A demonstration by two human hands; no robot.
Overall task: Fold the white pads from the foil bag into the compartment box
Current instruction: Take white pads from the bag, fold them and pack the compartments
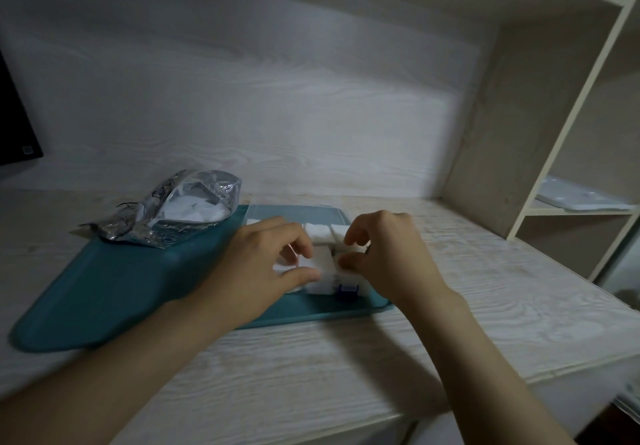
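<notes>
Several white pads (320,231) lie folded in the far cells of the compartment box (335,236), a clear box whose thin dividers show pale between them; one more, the held pad (322,261), sits over the nearer cells between both hands. At the box's near edge a small blue latch (347,293) shows; no writing on the box can be made out.

Left hand (256,264) comes in from the left with fingers curled, thumb below and forefinger above, pinching the pad's left side; right hand (388,257) mirrors it, thumb and forefinger drawn close together on the pad's right edge, the other fingers curled above. Both hands hide most of the box, so which cell the pad is over cannot be told.

Under the box is a teal mat (138,282); on its far left corner rests the foil bag (166,216), crumpled, mouth open toward the box, more white material showing inside; dark print runs across the foil but is too blurred to read. All of this is on a pale wood-grain desk (450,306); a dark monitor (14,126) stands at the left edge with a small square mark at its lower corner, unreadable; a shelf unit (519,133) rises on the right, a flat white object (581,198) on one shelf.
</notes>
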